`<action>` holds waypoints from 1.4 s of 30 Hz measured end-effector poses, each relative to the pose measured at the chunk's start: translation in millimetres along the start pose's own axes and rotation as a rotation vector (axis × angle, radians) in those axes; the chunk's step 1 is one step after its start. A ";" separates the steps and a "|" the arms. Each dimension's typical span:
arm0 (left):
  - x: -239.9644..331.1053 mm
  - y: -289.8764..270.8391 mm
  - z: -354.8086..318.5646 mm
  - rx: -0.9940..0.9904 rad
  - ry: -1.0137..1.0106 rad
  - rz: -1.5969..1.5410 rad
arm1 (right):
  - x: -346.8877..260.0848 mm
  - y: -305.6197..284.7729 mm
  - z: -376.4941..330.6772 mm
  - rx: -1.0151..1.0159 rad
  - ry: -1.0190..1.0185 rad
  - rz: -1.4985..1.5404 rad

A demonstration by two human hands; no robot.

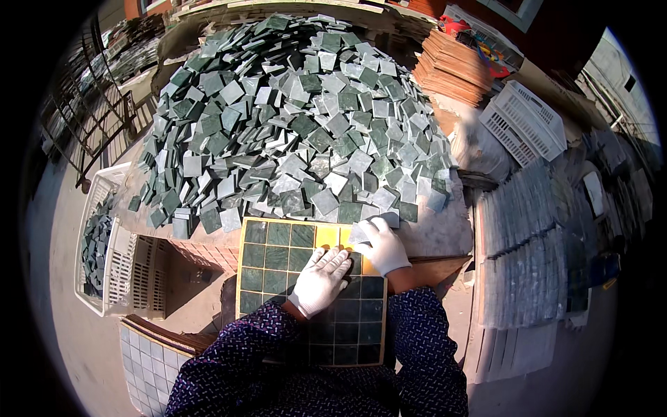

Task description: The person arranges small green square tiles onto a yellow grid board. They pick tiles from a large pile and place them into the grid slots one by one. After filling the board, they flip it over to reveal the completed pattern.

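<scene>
Left hand (321,279): white work glove, fingers spread and flat, palm down on the green tiles already seated in the yellow grid tray (244,264). Open, gripping nothing; it presses near the tray's middle, just below the empty yellow cells.

Right hand (381,244): white glove, fingers closed on a single pale grey-green square tile (363,231), held at the tray's upper right corner over the unfilled yellow cells (327,236). Tile tilted slightly; whether it already touches the tray, cannot tell.

Tray: sits on the desk (445,233) directly before the person, long axis running away from the body. Left columns and lower rows filled with dark green tiles; two or so cells at top right show bare yellow. Both forearms in dark patterned sleeves (424,333) come in from the lower edge.

Beyond the tray: large loose heap of green and grey square tiles (292,111) covers most of the desk, its near edge just beside the tray's top rim.

Left of the desk: white slatted plastic crate (104,250) holding some dark tiles. Lower left: a finished sheet of pale tiles (142,354).

Right: stacks of assembled tile sheets (521,257); a white crate (524,121) farther back; a pile of reddish-brown tiles (451,66) beside it.
</scene>
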State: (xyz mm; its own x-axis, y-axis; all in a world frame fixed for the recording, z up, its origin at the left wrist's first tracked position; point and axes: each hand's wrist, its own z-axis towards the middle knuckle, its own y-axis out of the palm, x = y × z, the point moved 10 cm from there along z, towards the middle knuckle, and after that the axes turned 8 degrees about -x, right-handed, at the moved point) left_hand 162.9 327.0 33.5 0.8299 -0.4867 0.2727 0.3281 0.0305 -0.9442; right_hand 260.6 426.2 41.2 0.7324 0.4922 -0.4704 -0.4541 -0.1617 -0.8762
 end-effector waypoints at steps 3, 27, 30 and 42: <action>-3.3 -5.2 -1.5 0.038 0.009 -0.048 | 4.1 -3.3 0.6 -0.010 -0.023 -0.055; -58.2 -48.6 89.2 0.285 -0.037 -0.178 | 43.7 -18.6 10.0 0.024 0.115 0.011; -40.2 -59.8 71.7 0.341 0.151 -0.208 | 49.8 -9.2 42.6 -0.072 0.160 -0.064; -53.6 -25.2 56.0 0.094 -0.017 -0.106 | 43.4 -15.3 67.3 -0.459 0.138 0.017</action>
State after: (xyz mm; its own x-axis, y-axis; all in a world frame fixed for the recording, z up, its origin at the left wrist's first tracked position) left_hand 135.4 401.2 53.1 0.7954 -0.4770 0.3739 0.4545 0.0613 -0.8886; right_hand 265.2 507.6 41.3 0.8014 0.3732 -0.4674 -0.2183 -0.5450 -0.8095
